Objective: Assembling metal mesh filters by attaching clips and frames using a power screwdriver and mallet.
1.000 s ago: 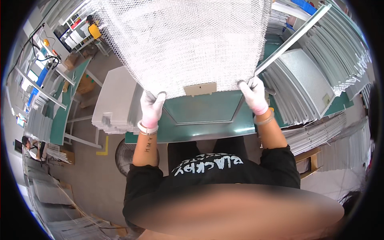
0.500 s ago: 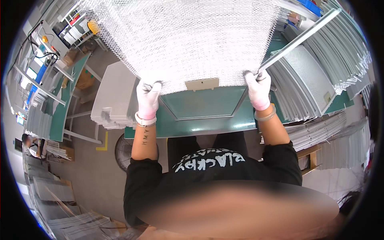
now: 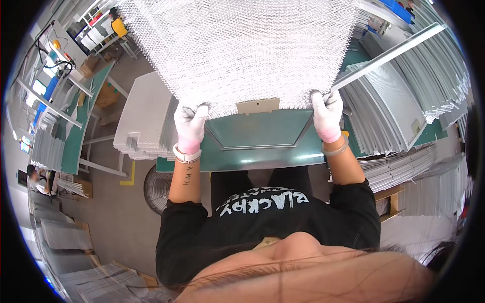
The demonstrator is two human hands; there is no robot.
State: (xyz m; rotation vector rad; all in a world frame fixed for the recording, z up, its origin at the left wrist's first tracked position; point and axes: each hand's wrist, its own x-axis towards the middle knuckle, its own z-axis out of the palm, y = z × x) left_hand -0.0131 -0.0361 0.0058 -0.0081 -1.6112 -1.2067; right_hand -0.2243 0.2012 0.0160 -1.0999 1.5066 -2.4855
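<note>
A white expanded-metal mesh sheet (image 3: 242, 55) is held up in front of me over the green table (image 3: 242, 160). My left hand (image 3: 191, 127), in a white glove, pinches its near left corner. My right hand (image 3: 327, 115), gloved too, is closed at the near right corner. From beside that hand a pale metal strip (image 3: 389, 54) slants up to the far right; whether the fingers also hold it I cannot tell. A small beige tab (image 3: 258, 106) shows at the sheet's near edge. Under the sheet, a thin metal frame (image 3: 258, 148) lies on the table, its far part hidden.
Stacked white panels (image 3: 146, 116) stand left of the table. To the right are stacked mesh panels (image 3: 379, 106) and many metal strips (image 3: 434, 70). A floor fan (image 3: 157, 189) is at the lower left. Another person (image 3: 43, 182) sits far left, near another green table (image 3: 88, 121).
The slanting metal strip's far end has swung slightly right and lower. Both hands keep their grip at the sheet's near corners, with only a slight shift. The view has tilted a little.
</note>
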